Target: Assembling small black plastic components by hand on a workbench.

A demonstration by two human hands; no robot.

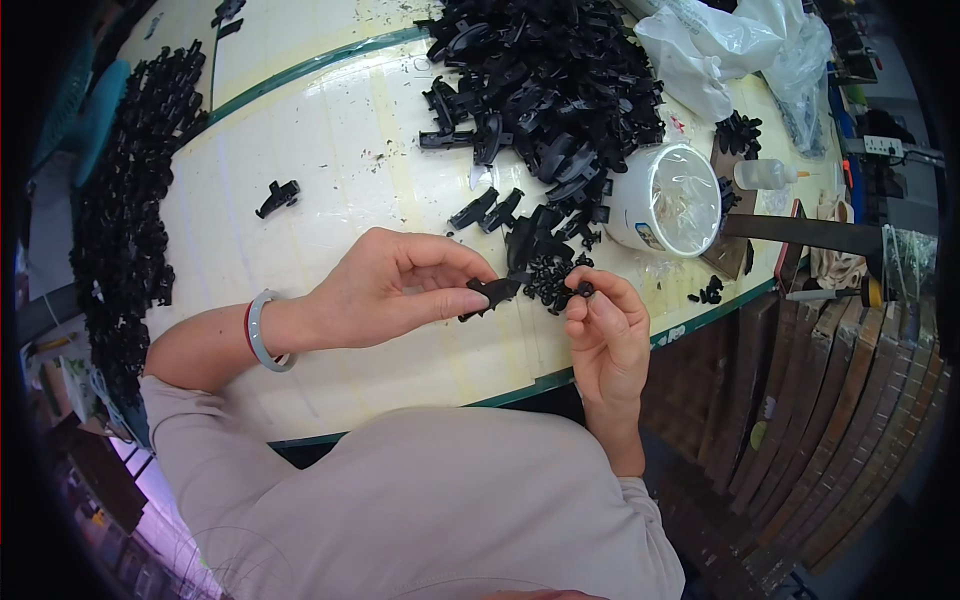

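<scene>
Between the thumb and fingers of my left hand [405,290] is a black plastic part [492,296], held low over the table. My right hand [612,335] pinches a small round black piece [585,289] at its fingertips. The two pieces are apart, with a small heap of tiny black pieces [550,278] lying just beyond and between the hands. Past that heap are several loose black plastic parts [487,209], and behind them rises a large pile of similar parts [550,85]. One more black part [278,198] lies alone to the left.
A long band of black parts [125,210] runs along the left side. At the right stand a white tub [665,200] and a small squeeze bottle [765,174], with plastic bags [710,50] behind. A flat dark bar [800,233] juts in from the right. Stacked brown boards [820,400] stand below the table edge.
</scene>
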